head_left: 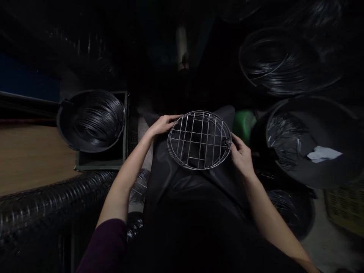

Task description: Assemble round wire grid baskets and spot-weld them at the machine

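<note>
Wire grid rack [199,139]: bright, polished metal rods. Apron [184,185]: glossy black sheet. Tub [61,125]: matt black plastic. Tabletop [31,159]: smooth, pale wood.
</note>
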Motion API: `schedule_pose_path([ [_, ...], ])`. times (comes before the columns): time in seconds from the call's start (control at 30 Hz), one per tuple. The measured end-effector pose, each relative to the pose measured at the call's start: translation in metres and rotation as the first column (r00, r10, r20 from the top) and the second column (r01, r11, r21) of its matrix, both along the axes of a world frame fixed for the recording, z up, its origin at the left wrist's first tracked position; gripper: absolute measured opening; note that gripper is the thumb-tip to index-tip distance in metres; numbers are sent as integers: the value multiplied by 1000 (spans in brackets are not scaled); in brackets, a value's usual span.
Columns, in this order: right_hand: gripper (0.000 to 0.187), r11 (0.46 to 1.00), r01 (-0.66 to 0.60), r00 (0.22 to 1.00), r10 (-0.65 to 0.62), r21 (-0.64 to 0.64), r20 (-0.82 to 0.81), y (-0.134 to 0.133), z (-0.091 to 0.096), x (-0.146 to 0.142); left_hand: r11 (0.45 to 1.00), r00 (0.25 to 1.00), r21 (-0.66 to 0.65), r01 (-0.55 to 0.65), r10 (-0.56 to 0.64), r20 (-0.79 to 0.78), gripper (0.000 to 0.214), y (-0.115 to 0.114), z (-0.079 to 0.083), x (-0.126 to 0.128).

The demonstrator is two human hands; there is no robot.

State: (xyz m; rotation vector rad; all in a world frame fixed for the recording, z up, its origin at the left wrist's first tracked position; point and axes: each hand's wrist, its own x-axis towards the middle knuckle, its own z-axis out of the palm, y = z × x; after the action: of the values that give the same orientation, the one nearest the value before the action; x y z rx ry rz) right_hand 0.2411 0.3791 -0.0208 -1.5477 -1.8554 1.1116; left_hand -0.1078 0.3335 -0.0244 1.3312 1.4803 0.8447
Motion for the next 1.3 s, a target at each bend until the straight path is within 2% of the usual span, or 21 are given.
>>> schedule_pose_path([
  [0.13,53,1000,-14,1000,13,11,23,-3,-3,2,997,993,68,21,-13,-119,32,12,-2,7],
  [0.3,58,998,-54,993,52,19,108,-18,-9,8,979,969,193,-68,111,-223,29,15,-6,19],
  [0.4,57,995,-101,988,97,25,119,-10,-7,-1,960,945,219,-173,224,-238,27,3,-9,23],
  [0.5,59,993,-108,992,105,46,73,12,-3,-16,906,875,240,-347,406,-265,28,-13,-11,27],
  [0.6,58,988,-131,988,125,76,88,27,-1,-24,867,821,214,-450,496,-284,30,-23,-11,31],
  [0.73,51,965,-244,945,214,96,249,25,-3,-21,873,823,198,-446,487,-291,30,-25,-12,30],
  [0.8,49,961,-261,929,224,91,296,21,-8,-20,875,822,211,-436,482,-304,29,-24,-12,28],
  [0.93,50,969,-190,958,146,161,248,11,-15,-23,864,818,222,-453,501,-283,27,-23,-14,29],
  [1.07,49,960,-119,966,53,252,253,-6,-13,-21,868,834,219,-446,492,-248,28,-25,-20,32],
  [1.17,46,944,-226,928,133,241,347,-22,-5,-9,864,838,253,-435,491,-237,30,-26,-30,29],
  [1.3,55,890,-439,827,344,127,444,-38,5,9,868,853,259,-424,479,-208,33,-26,-42,25],
])
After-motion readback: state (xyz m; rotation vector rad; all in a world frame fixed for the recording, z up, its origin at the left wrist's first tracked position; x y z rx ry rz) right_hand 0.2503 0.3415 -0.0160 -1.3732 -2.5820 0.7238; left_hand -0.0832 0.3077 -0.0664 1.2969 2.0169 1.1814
